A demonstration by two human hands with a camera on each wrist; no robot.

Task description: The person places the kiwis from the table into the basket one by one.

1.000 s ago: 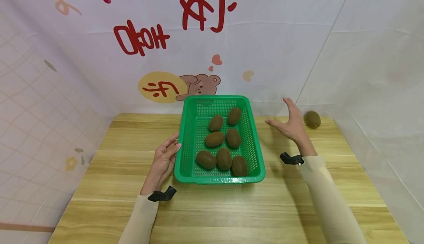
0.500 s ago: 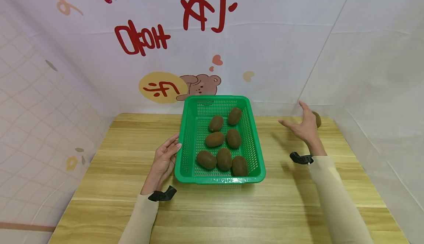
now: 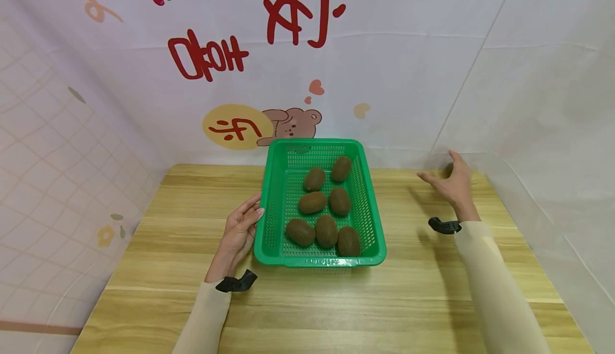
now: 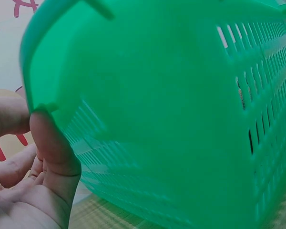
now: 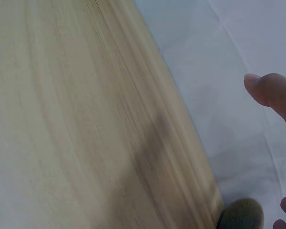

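Note:
A green plastic basket (image 3: 261, 236) with slotted walls sits on the table, holding several brown kiwis (image 3: 312, 203). My left hand (image 3: 238, 231) grips its left rim; the left wrist view shows the thumb (image 4: 55, 148) and fingers pinching the rim. At the back right, my right hand (image 3: 454, 186) hovers with thumb and fingers spread wide. In the right wrist view a single kiwi (image 5: 242, 214) lies by the table's back edge, close to that hand's fingers and partly cut off by the frame. From the head view the hand hides nearly all of this kiwi.
A wooden table (image 3: 298, 311) lies below, ending at a white cloth backdrop (image 3: 399, 87) printed with red characters and a bear. White cloth side walls (image 3: 557, 130) rise at left and right.
My right hand has moved right across the back of the table to the lone kiwi, now covering it in the head view. The left hand and basket stay put.

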